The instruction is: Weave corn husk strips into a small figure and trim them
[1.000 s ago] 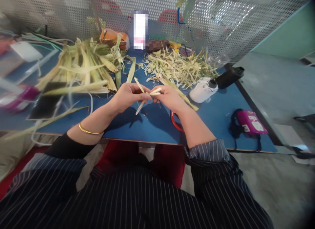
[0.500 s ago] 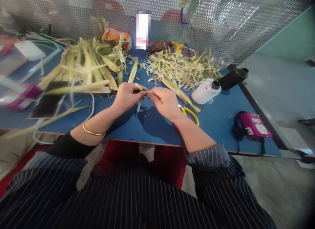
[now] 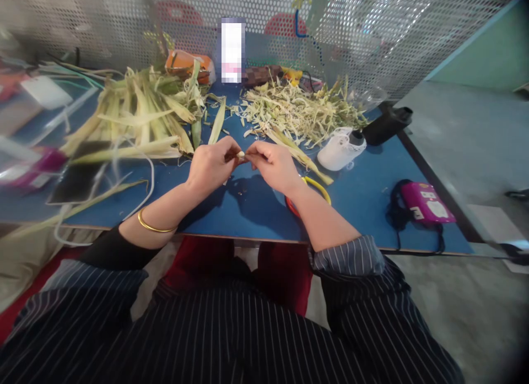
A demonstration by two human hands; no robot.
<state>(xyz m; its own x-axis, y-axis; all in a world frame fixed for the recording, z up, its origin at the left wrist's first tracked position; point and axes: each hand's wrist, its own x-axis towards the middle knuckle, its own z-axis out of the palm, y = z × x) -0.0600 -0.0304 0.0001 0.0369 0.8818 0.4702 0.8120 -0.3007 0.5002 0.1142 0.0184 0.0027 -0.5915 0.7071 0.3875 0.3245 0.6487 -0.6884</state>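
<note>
Over the blue table my left hand (image 3: 210,166) is closed, pinching a pale corn husk strip (image 3: 241,154) between thumb and fingers. My right hand (image 3: 273,162) meets it fingertip to fingertip, pinched at the strip's right end; its fingers partly cover what they grip. Most of the strip is hidden in the hands. Just beyond my left hand lies a loose husk leaf (image 3: 217,121). Scissors with red and yellow handles (image 3: 319,188) lie partly under my right forearm.
A heap of long corn husks (image 3: 136,111) lies back left, a pile of shredded husk (image 3: 297,111) back right. On the right are a white thread spool (image 3: 339,151), a black cylinder (image 3: 387,125) and a magenta device (image 3: 426,203). A perforated metal screen (image 3: 264,20) stands behind.
The husk strip, which stuck out above and below my left fingers, is now mostly folded or tucked within them, a short pale end showing. Both hands stay together; the view has shifted slightly.
</note>
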